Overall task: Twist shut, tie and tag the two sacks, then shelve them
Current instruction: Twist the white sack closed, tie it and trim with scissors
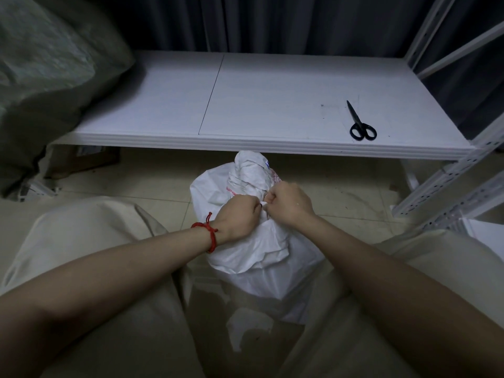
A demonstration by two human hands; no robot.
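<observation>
A white woven sack [261,249] stands on the tiled floor between my knees, its mouth gathered and twisted into a bunch that points toward the shelf. My left hand [240,215], with a red cord on the wrist, and my right hand [289,201] are both fisted at the sack's neck, knuckles nearly touching. Something thin and white, a tie, shows between the fists; its ends are hidden in my fingers. A grey-green sack [49,72] lies on the left end of the white shelf board [272,110].
Black scissors [361,124] lie on the right part of the shelf board. Perforated white shelf uprights [447,184] rise at the right. Dark curtains hang behind the shelf. A cardboard piece [81,159] lies under the shelf at left.
</observation>
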